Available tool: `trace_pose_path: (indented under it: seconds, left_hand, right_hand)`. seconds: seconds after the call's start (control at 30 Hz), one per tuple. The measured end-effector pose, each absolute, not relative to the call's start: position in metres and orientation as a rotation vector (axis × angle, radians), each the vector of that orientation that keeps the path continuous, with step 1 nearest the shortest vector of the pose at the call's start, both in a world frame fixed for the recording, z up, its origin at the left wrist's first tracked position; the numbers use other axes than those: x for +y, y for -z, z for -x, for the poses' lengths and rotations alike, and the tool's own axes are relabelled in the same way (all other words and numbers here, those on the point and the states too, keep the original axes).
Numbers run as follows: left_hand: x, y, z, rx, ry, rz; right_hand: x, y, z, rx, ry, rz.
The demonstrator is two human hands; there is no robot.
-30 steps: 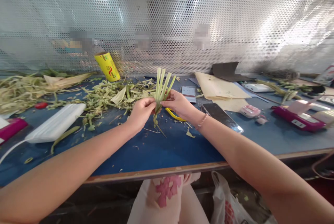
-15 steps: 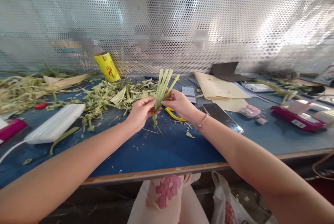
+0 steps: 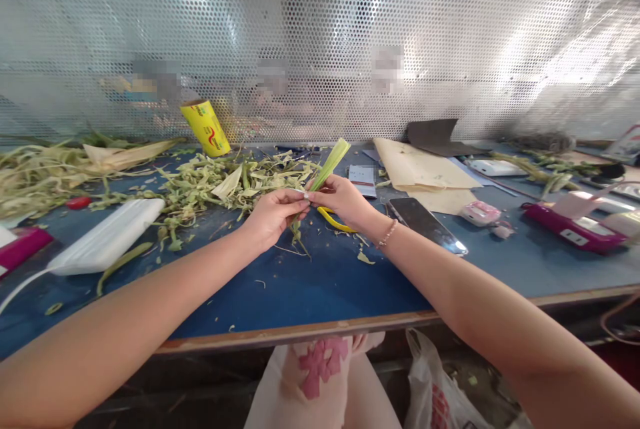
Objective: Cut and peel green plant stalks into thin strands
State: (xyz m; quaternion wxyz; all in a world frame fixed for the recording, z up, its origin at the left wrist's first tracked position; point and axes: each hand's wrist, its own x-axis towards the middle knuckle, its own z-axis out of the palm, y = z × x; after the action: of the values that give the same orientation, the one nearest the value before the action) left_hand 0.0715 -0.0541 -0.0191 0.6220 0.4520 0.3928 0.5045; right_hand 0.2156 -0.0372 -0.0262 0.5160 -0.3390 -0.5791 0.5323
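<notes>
Over the middle of the bench my hands meet at a small bundle of pale green leaf strips (image 3: 330, 163). My left hand (image 3: 277, 214) pinches it from the left, thumb against the right thumb. My right hand (image 3: 344, 201) grips it from the other side. The strips' flat upper end leans up and to the right; a thin, stringy tail (image 3: 299, 237) hangs below the fingers. The fingers hide the middle of the bundle. Just under my right hand lies a yellow looped handle (image 3: 334, 221), partly covered. Behind my left hand spreads a heap of green plant scraps (image 3: 200, 182).
A yellow tube (image 3: 207, 129) stands tilted at the perforated metal screen (image 3: 320, 29). At left lie a white cabled device (image 3: 107, 237) and a red object (image 3: 79, 203). At right are a phone (image 3: 425, 223), brown paper (image 3: 425, 165) and a magenta power strip (image 3: 575, 225).
The strips stood fanned apart and upright; now they are gathered together and lean right. My thumbs have come together over the bundle.
</notes>
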Motion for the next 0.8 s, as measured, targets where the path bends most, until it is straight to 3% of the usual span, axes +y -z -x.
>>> trace_pose_path:
  seconds: [0.8]
  left_hand:
    - [-0.0543, 0.0184, -0.0668, 0.964, -0.987, -1.371]
  right_hand:
    - [-0.0379, 0.0234, -0.2169, -1.471, -1.152, 0.883]
